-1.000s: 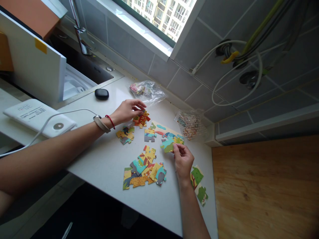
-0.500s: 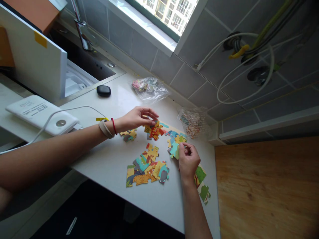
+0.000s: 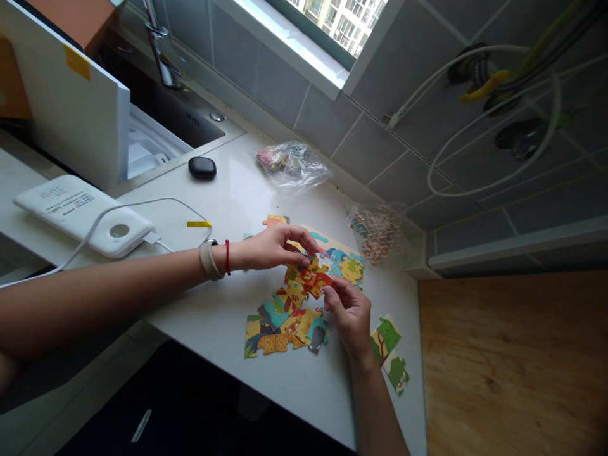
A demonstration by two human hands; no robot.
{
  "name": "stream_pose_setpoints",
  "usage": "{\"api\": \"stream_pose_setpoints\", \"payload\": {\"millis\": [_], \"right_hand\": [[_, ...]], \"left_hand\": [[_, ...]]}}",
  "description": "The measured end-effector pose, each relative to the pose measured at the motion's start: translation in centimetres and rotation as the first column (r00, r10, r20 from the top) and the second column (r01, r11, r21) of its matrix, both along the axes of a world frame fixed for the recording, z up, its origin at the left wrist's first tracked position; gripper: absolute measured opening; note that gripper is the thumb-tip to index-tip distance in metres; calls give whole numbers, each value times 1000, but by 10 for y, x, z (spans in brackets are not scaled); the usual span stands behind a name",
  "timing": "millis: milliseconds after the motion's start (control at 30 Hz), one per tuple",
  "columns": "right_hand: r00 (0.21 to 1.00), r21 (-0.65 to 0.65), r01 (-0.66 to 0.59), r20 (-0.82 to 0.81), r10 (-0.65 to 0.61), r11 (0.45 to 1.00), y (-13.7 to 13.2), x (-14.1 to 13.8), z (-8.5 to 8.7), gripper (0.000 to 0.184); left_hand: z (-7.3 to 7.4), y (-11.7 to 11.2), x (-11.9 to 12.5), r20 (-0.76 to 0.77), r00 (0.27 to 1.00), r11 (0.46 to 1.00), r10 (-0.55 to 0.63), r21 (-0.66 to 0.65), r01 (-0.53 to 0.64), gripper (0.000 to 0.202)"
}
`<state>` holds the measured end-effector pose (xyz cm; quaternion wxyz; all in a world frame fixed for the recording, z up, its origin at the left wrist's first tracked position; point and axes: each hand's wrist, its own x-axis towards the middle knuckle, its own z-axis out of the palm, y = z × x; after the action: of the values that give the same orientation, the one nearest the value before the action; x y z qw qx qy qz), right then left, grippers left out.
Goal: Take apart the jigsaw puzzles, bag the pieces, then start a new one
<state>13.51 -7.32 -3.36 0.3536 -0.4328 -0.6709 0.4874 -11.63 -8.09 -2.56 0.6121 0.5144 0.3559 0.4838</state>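
Observation:
My left hand (image 3: 278, 247) is closed, thumb and fingers pinching a yellow and red puzzle piece group (image 3: 308, 276) just above the counter. From the right, the thumb and forefinger of my right hand (image 3: 350, 310) close on the red edge of the same group. Whether it is one piece or several joined ones, I cannot tell. Below lies an overlapping pile of puzzle pieces (image 3: 278, 342) with a spotted animal. Behind my hands is a partly covered blue and yellow puzzle section (image 3: 349, 266). Green tree pieces (image 3: 386, 339) lie right of my right wrist.
Two clear plastic bags of pieces, one bag (image 3: 292, 166) at the back and another bag (image 3: 377, 234) on the right, stand by the tiled wall. A black case (image 3: 202, 168), a white power bank (image 3: 83, 215) with a cable, and a sink (image 3: 190, 120) are on the left.
My right hand has left the blue-green piece and moved left onto the red and yellow group. My left hand has brought that group slightly right and nearer. The camera view has shifted a little.

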Motion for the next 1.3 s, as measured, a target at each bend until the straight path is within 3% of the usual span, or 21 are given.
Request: {"api": "stream_pose_setpoints", "payload": {"millis": [200, 533, 700, 967, 1300], "right_hand": [[1000, -12, -13, 3, 13, 1000, 1, -4, 4, 23], [996, 11, 87, -35, -87, 996, 7, 3, -2, 28], [996, 22, 81, -37, -80, 996, 8, 3, -4, 31], [989, -17, 141, -44, -142, 990, 11, 6, -10, 34], [991, -27, 135, -8, -135, 991, 11, 5, -8, 34]], "left_hand": [[-3, 1, 0, -31, 999, 1000, 5, 16, -4, 24], [-12, 7, -3, -101, 992, 995, 79, 64, -73, 22], [-11, 6, -2, -137, 988, 994, 74, 89, -62, 18], [-13, 6, -1, -72, 997, 999, -3, 48, 7, 22], [-16, 6, -2, -147, 989, 992, 10, 126, 8, 15]]}}
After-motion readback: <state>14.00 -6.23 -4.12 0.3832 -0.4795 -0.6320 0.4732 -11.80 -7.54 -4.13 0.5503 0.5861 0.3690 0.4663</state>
